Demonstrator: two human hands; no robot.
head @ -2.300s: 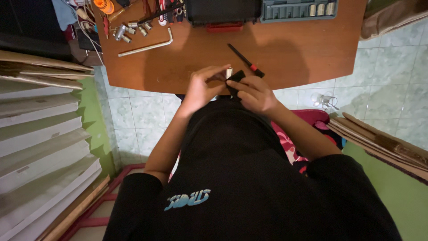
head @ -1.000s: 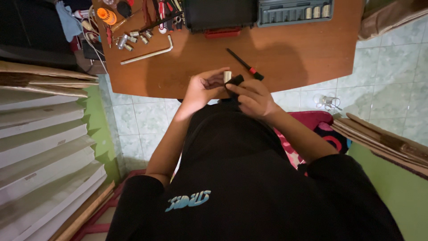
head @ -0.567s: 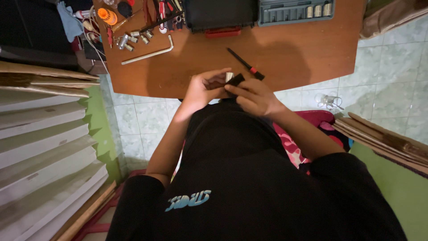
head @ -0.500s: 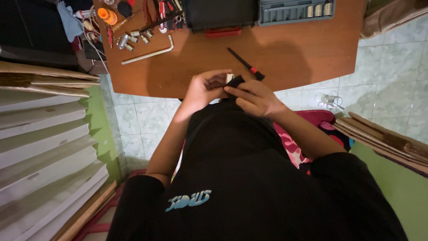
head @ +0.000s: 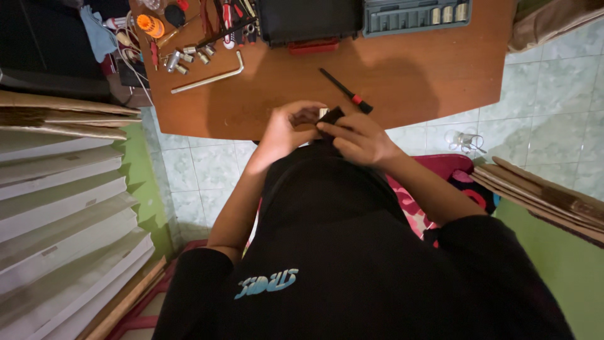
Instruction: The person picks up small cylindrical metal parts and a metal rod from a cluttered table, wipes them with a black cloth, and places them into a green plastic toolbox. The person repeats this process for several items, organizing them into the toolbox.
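- Seen from a head-worn camera looking straight down, a person in a black shirt works at the near edge of a wooden desk (head: 440, 75), both hands meeting just over that edge.
- The left hand (head: 286, 129) and the right hand (head: 358, 138) close together on a small black part (head: 332, 115) with a pale tip; it sits pinched between the fingertips of both hands, above the middle of the desk's near edge.
- Left fingers curl narrowly around the part from the side; right fingers lie folded over it from above. How firm either hold is cannot be told from this height.
- A black screwdriver with a red band (head: 346, 91) lies just beyond the hands, slanting toward the desk's middle.
- At the far left corner lie a long L-shaped hex key (head: 207, 74), several loose metal sockets (head: 182, 60) and an orange-handled tool (head: 151, 25).
- Along the far edge sit a dark open tool case (head: 302, 19) and a grey-green socket tray (head: 415, 12).
- Risk, as a judgement: the part is held past the desk's edge, over the lap and tiled floor (head: 201, 170); a slip of the fingertips could send it down and out of sight.
- A sweeping elbow might also nudge the screwdriver off the near edge.
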